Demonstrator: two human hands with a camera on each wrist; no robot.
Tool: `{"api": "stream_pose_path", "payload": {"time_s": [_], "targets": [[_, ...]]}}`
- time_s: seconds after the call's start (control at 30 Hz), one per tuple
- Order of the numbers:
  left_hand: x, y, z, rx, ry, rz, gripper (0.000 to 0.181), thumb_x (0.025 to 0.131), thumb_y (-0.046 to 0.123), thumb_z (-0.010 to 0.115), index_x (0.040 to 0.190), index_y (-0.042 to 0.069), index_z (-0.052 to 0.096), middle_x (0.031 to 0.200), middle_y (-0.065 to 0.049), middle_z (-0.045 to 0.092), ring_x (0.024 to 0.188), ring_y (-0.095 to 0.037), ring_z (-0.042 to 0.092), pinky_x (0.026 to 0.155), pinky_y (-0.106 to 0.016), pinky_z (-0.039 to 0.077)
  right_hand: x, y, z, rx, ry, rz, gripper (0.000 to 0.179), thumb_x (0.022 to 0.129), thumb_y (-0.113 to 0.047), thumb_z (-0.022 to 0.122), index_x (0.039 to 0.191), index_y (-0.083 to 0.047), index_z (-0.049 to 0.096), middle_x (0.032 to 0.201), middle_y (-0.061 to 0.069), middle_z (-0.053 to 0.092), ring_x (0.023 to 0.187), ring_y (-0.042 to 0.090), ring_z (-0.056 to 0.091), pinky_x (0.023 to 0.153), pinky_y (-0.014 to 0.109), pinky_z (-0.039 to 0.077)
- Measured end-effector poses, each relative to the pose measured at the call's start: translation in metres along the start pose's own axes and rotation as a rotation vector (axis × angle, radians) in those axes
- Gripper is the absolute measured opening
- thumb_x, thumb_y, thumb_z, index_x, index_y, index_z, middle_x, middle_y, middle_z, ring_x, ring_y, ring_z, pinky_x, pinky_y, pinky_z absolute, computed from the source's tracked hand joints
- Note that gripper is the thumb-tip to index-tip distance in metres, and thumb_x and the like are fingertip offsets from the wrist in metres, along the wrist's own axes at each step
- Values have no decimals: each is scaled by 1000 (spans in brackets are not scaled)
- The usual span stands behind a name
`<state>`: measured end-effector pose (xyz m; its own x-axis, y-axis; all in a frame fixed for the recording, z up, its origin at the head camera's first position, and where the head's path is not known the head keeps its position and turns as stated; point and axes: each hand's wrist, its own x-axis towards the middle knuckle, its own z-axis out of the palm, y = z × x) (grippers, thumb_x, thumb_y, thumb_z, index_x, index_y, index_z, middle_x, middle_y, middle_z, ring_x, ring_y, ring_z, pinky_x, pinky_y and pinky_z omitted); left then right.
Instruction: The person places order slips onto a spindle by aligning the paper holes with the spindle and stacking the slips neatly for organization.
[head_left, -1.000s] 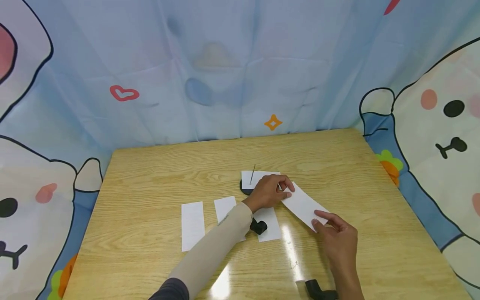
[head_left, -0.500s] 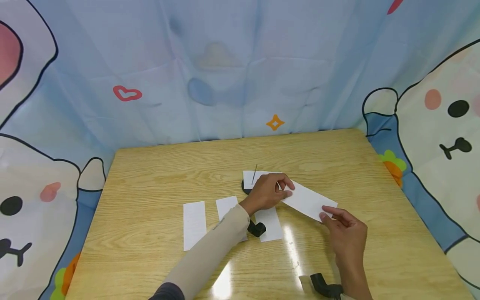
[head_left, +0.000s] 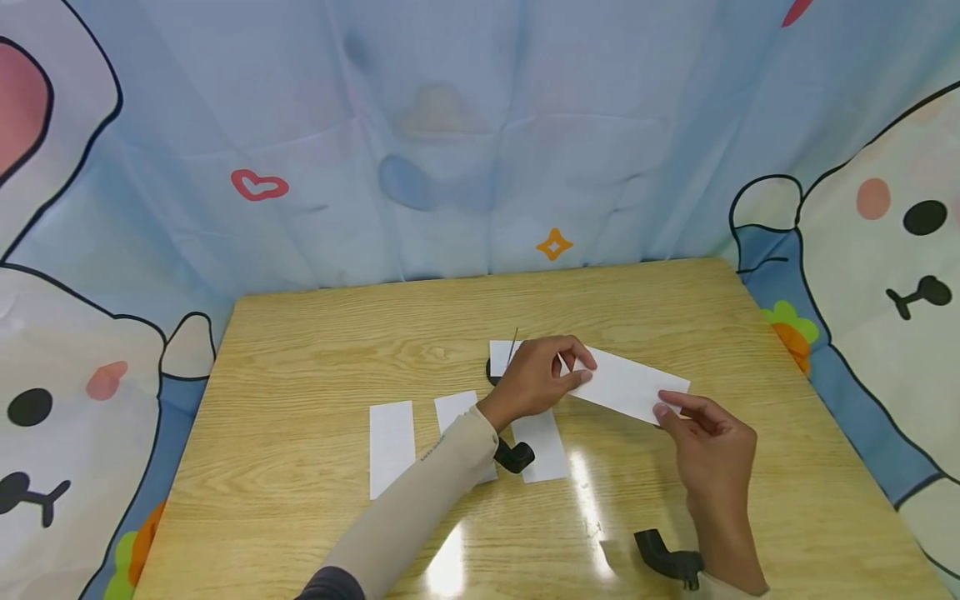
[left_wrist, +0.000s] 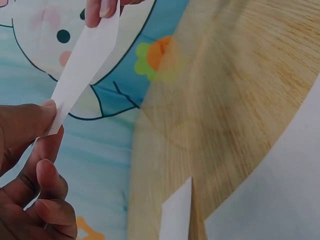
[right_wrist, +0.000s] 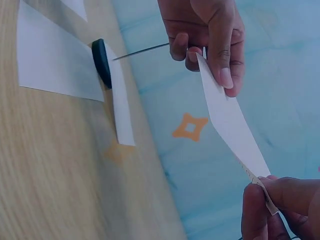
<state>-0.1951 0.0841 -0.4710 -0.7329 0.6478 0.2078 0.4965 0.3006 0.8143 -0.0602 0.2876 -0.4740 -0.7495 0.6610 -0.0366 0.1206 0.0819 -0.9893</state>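
A white rectangular slip of paper point(head_left: 630, 385) is held up over the table, slightly bent in the wrist views. My left hand point(head_left: 542, 375) pinches its left end between thumb and fingers. At the other end, my right hand point(head_left: 708, 450) pinches a corner; small print shows along the edge there in the right wrist view. Behind my left hand stands a bill spike point(right_wrist: 101, 64) with a round black base and a thin upright metal pin point(right_wrist: 142, 51). Another paper slip point(right_wrist: 121, 100) lies on that base with the pin rising through it. My left hand partly hides the spike in the head view.
Flat on the wooden table point(head_left: 300, 367) lie a left paper slip point(head_left: 392, 450), a middle slip point(head_left: 453, 407) partly under my left forearm, and a right slip point(head_left: 542, 448). Black wrist camera mounts point(head_left: 667, 557) stick out from both wrists. A cartoon-print curtain point(head_left: 450, 167) surrounds the table.
My right hand has moved right and away from me, swinging its end of the slip up so the slip lies more crosswise. My left hand keeps its pinch in nearly the same place.
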Motion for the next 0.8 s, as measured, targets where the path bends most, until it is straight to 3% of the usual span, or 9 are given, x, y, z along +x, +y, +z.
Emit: {"api": "stream_pose_path", "payload": {"time_s": [0.4, 0.8], "targets": [[-2, 12, -16, -24, 65, 66, 11, 104, 19, 71, 113, 17, 76, 94, 0, 68, 63, -7, 47, 63, -18, 40, 7, -22, 2, -16, -42, -31, 24, 88, 0, 85, 111, 2, 81, 95, -6, 77, 68, 11, 69, 62, 14, 55], [-5, 21, -33, -23, 155, 75, 8, 102, 18, 73, 110, 18, 76, 87, 3, 66, 61, -7, 45, 60, -18, 39, 12, -35, 11, -42, -88, -125, 25, 89, -3, 85, 112, 2, 80, 93, -5, 76, 70, 12, 70, 65, 14, 55]]}}
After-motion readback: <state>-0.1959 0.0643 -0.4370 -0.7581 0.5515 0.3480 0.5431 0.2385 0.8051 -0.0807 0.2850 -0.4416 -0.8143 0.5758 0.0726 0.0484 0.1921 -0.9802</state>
